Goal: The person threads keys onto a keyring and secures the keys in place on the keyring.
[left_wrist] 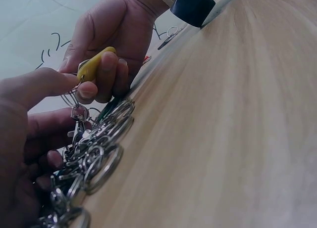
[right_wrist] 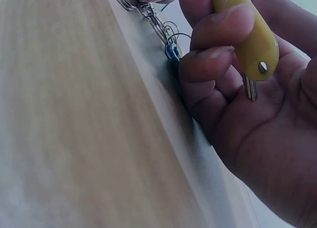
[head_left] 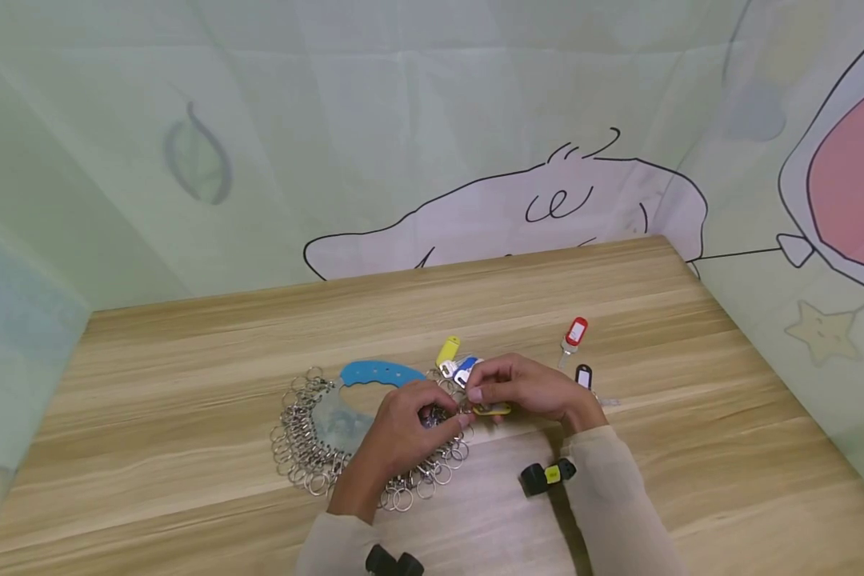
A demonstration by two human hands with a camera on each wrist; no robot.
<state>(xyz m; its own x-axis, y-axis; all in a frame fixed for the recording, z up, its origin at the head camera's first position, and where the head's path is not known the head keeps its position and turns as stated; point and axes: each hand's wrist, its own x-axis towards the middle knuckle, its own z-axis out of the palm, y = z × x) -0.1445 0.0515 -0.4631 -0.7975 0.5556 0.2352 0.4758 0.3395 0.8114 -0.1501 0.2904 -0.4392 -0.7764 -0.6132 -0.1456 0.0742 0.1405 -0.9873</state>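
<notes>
A key holder lies on the table, with a clear plate (head_left: 334, 420), a blue handle (head_left: 378, 372) and many metal rings (head_left: 318, 483) on clasps round its edge. Over its right side, my left hand (head_left: 406, 428) pinches a metal ring (left_wrist: 69, 98) between thumb and finger, other rings hanging beneath. My right hand (head_left: 529, 388) grips a yellow key tag (right_wrist: 257, 40) close to that ring. A key (right_wrist: 251, 88) shows behind the tag, against the palm. Fingers partly hide where tag and ring meet.
Beyond my hands lie another yellow tag (head_left: 449, 350) and a blue-tagged key (head_left: 466, 368). To the right are a red-tagged key (head_left: 577, 330) and a black tag (head_left: 584, 376). A printed cloth (head_left: 418, 144) hangs behind the wooden table (head_left: 209, 344).
</notes>
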